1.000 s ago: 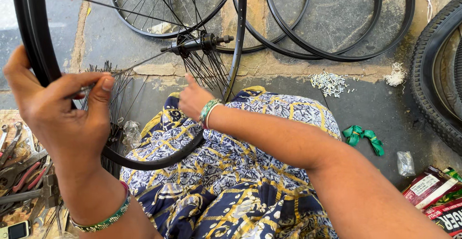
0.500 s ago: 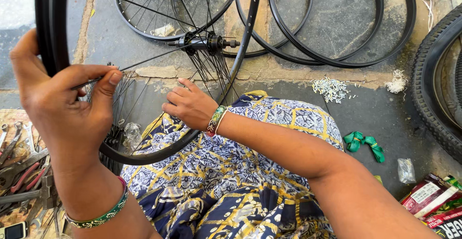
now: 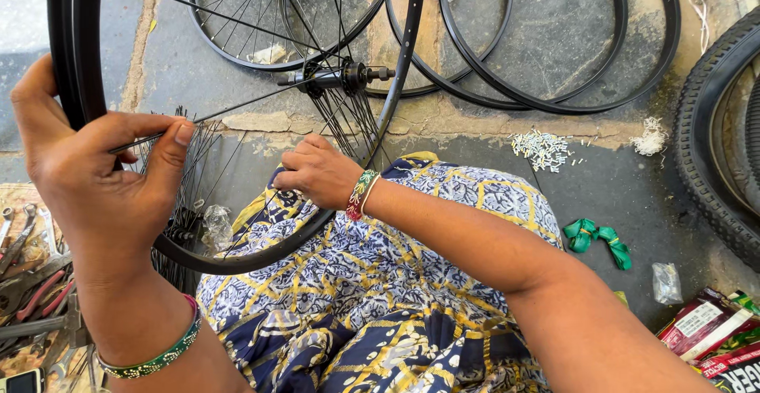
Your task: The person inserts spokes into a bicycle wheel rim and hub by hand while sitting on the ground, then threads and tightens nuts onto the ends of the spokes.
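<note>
Bright, even daylight fills the scene, with soft shadows on the stone floor [image 3: 554, 37]. Focus is sharp across the patterned cloth [image 3: 380, 282]; the near left hand [image 3: 95, 179] is slightly soft. Wide-angle bending curves the tyre [image 3: 712, 148] at the right edge.

Loose black rims [image 3: 554, 104] lie beyond, a green cloth strip [image 3: 598, 239] and pliers [image 3: 32, 286] nearby.
</note>
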